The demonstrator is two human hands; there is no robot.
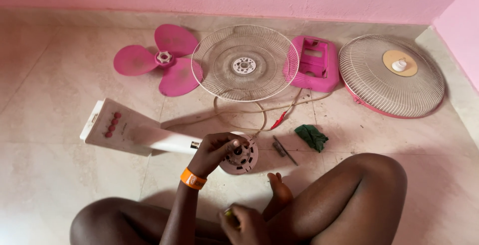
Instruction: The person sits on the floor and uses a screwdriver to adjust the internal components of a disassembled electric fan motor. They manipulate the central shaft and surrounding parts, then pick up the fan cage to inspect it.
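Note:
My left hand [215, 151], with an orange wristband on the wrist, rests its fingers on the round white fan motor [244, 160] at the end of the white fan stand [127, 133] lying on the floor. The fingertips touch the dark shaft at the motor's centre. My right hand [244, 223] is low near my lap, closed around a small yellow-green object that is mostly hidden. My legs are folded on the floor around both hands.
A pink three-blade fan propeller [162, 59], a wire rear guard [244, 63], a pink housing [314, 63] and a front guard [391, 75] lie near the pink wall. A cord [239, 113], a red-handled tool [278, 120], a metal tool [284, 150] and a green cloth [311, 136] lie nearby.

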